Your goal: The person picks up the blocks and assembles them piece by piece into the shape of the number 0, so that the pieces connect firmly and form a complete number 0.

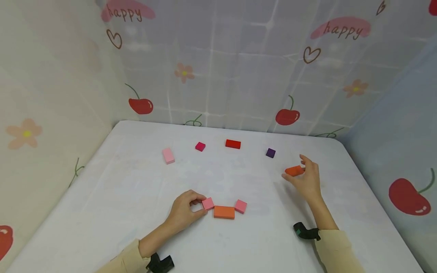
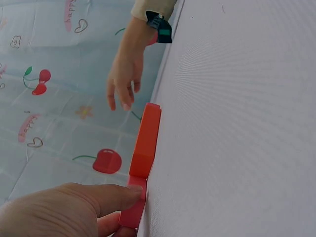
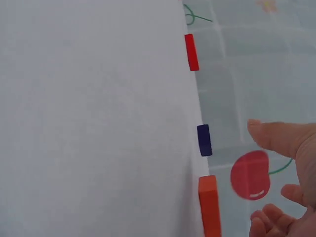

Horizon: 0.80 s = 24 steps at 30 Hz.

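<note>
My left hand (image 1: 184, 212) pinches a pink block (image 1: 208, 203) between thumb and fingers. That block meets the left end of an orange block (image 1: 224, 212) on the table. At its other end sits a second pink block (image 1: 240, 206). In the left wrist view, my thumb lies on the held pink block (image 2: 133, 212), beside the orange block (image 2: 146, 140). My right hand (image 1: 307, 180) hovers around another orange block (image 1: 294, 171), thumb and fingers spread. The right wrist view shows a gap between the fingers and this orange block (image 3: 210, 205).
Along the far part of the white table (image 1: 136, 182) lie a light pink block (image 1: 168, 156), a magenta block (image 1: 200, 146), a red block (image 1: 233, 144) and a dark purple block (image 1: 271, 152). A printed curtain (image 1: 225, 68) rises behind the table.
</note>
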Motion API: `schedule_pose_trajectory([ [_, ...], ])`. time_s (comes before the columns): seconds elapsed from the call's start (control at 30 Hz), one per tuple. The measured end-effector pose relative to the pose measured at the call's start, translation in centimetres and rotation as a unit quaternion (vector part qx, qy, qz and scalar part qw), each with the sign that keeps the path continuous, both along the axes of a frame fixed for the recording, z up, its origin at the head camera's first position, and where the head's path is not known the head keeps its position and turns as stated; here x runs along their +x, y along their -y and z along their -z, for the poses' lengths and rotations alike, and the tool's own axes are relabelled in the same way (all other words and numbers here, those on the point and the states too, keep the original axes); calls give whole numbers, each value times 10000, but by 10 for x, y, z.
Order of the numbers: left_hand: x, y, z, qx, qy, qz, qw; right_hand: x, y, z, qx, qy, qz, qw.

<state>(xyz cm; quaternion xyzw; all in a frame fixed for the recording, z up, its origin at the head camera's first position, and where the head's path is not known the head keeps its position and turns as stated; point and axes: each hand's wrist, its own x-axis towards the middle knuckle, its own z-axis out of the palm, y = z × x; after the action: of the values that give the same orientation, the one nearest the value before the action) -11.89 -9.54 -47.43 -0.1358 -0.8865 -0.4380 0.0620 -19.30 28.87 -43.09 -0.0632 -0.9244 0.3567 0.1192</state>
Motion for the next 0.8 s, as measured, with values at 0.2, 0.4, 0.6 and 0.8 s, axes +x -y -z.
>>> schedule_pose_trajectory([
  [0.2,0,-1,2,33,-182,49,9998,-8,-18,14,-150,337,642,9973],
  [0.4,-1,0,2,25,-375,68,9993,-13,-25,25,-253,434,794,9956],
  [0.6,-1,0,1,32,-296,51,9995,-16,-27,33,-377,481,855,9945],
  [0.8,-1,1,4,49,-420,96,9991,-16,-30,39,-224,500,732,9958],
])
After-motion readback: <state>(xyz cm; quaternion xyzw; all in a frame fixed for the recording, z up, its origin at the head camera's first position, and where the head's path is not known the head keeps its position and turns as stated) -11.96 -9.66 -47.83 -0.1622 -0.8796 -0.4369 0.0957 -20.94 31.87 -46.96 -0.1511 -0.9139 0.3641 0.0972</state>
